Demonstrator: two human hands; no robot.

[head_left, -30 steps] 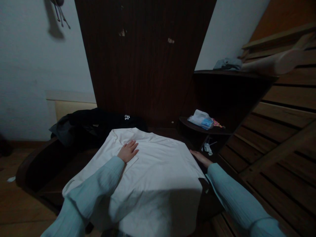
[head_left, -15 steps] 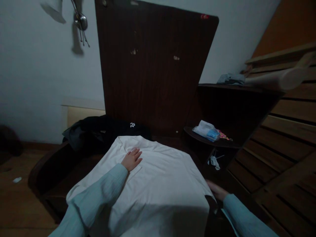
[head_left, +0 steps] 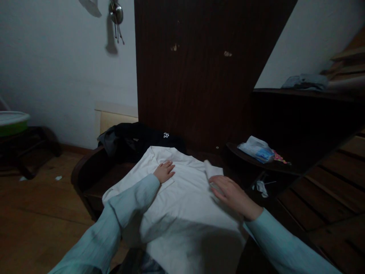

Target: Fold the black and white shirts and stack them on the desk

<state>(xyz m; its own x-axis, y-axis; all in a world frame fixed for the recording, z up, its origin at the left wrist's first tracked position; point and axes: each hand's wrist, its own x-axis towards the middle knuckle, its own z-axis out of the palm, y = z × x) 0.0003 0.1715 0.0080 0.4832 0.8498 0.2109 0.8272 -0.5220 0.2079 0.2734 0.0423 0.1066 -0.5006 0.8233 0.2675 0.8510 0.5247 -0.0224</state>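
A white shirt (head_left: 188, 213) lies spread over a dark wooden seat and hangs toward me at the front. My left hand (head_left: 164, 172) rests flat on its upper middle, fingers stretched out. At the shirt's right side, my right hand (head_left: 229, 192) grips a part that looks like the sleeve (head_left: 213, 170), which is turned up and inward. The fingertips and thumb of that hand are partly hidden by the cloth. Black clothing (head_left: 128, 139) with a white print lies just behind the shirt.
A dark armrest (head_left: 82, 167) curves at the left. On the right, a corner shelf (head_left: 242, 154) holds a plastic packet (head_left: 256, 148). A tall dark board (head_left: 194, 83) stands behind. A green and white basin (head_left: 13, 123) sits on a stool at far left.
My right hand has moved from beyond the shirt's right edge up and inward, bringing the right side of the cloth with it. My left hand stays flat on the shirt. The view has shifted left.
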